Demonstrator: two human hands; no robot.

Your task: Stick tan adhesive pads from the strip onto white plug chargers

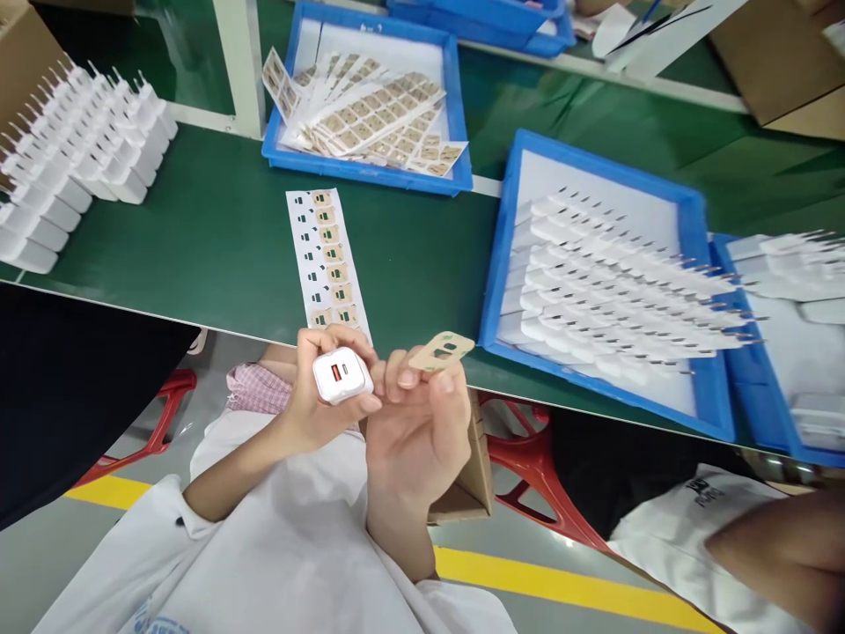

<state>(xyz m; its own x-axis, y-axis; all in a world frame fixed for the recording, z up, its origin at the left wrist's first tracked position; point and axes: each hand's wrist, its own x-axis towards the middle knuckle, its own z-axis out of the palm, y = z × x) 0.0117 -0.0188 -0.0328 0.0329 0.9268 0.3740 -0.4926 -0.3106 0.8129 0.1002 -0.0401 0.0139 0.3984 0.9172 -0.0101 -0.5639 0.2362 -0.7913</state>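
In my left hand (317, 387) is a white USB wall charger (342, 376), its face with an orange port and a smaller port turned up toward me. My right hand (419, 414) pinches a thin beige sticker (442, 350) with cut-out openings between thumb and fingers, just right of the charger and apart from it. Beyond my hands, a sheet of stickers (328, 255) lies on the green table (415, 255), its left column partly peeled to bare white backing.
A blue tray (370, 173) at the back holds a pile of sticker sheets. White chargers with pins up fill another blue tray (604, 401) on the right. More chargers (85, 150) stand in rows at left. Co-workers sit on both sides; a cardboard box (481, 467) is below the table edge.
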